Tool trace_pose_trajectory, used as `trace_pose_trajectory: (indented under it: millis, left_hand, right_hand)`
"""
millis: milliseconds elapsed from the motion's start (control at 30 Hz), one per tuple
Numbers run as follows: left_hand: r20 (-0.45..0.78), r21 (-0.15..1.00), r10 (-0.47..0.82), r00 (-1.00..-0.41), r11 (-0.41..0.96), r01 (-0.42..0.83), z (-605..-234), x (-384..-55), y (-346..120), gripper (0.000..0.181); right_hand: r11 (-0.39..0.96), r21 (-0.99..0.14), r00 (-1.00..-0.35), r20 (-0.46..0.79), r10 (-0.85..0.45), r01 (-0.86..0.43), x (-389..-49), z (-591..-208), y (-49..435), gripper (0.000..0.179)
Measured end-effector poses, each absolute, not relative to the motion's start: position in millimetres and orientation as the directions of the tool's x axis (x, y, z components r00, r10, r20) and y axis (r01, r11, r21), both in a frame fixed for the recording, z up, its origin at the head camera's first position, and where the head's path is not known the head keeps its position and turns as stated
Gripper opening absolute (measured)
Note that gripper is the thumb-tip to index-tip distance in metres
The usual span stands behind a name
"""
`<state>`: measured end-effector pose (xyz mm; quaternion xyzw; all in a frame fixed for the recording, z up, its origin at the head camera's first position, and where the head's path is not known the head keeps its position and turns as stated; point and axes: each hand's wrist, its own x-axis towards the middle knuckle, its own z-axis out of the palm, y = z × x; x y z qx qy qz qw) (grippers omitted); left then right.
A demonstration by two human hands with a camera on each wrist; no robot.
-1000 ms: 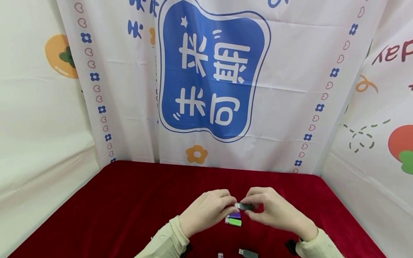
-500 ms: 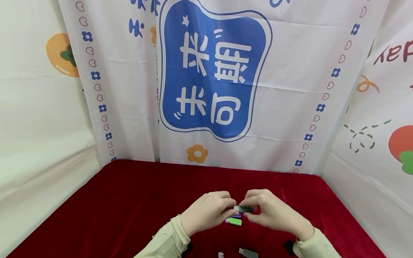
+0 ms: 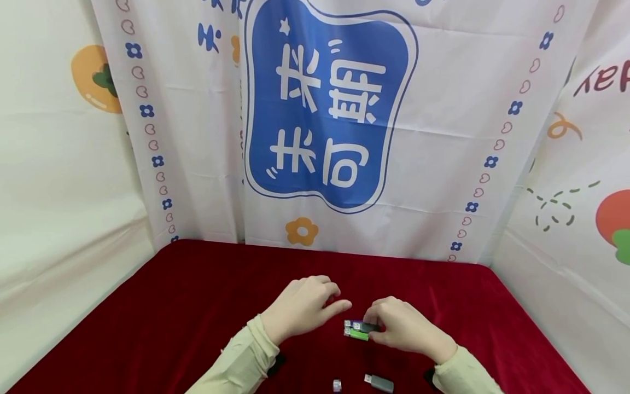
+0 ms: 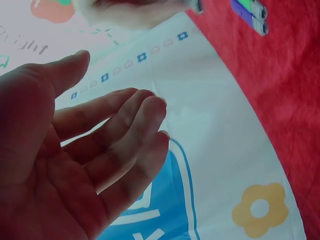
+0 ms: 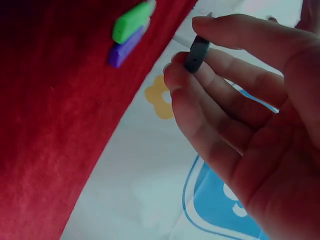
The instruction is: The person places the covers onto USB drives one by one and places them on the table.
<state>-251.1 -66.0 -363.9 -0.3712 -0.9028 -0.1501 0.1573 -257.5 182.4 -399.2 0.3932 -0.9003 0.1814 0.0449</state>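
My right hand point(image 3: 406, 328) pinches a dark grey USB stick point(image 5: 198, 52) between thumb and fingertips. In the head view that stick overlaps the green and purple ones, its pale end pointing left. A green USB stick point(image 3: 357, 334) with a clear capped end lies on the red cloth. Close beside it is a purple USB stick point(image 5: 125, 48), mostly covered in the head view. To the left, apart from the sticks, my left hand point(image 3: 302, 306) is raised with nothing in it, its fingers loosely bent and thumb spread, as the left wrist view shows.
Nearer the front of the red cloth point(image 3: 197, 317) lie another grey USB stick point(image 3: 380, 384) with its metal plug bare and a small clear cap point(image 3: 337, 386). A printed white curtain point(image 3: 433, 164) hangs behind the table, with white walls at both sides.
My left hand has come away from the dark USB stick and moved left, its fingers opening. The right hand has lowered the stick toward the green and purple ones.
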Motion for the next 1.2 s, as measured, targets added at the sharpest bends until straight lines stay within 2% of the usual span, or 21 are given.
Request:
trace_pose_trajectory:
  millis: [267,733,933,1200]
  left_hand:
    - [0.383,0.181,0.616,-0.689,0.681,0.710,-358,-253,-68,0.031]
    - [0.339,0.194,0.634,-0.695,0.676,0.711,-362,-250,-67,0.029]
    - [0.303,0.229,0.646,-0.700,0.664,0.712,-364,-249,-66,0.027]
    - [0.280,0.217,0.673,-0.685,0.651,0.728,-366,-249,-67,0.027]
  right_hand:
    - [0.646,-0.181,-0.671,0.190,-0.717,-0.742,-256,-411,168,0.012]
    - [0.609,-0.231,-0.649,0.189,-0.737,-0.759,-259,-424,161,0.015]
    - [0.607,-0.281,-0.662,0.176,-0.728,-0.743,-260,-423,161,0.019]
    - [0.605,-0.259,-0.650,0.149,-0.745,-0.753,-260,-422,164,0.019]
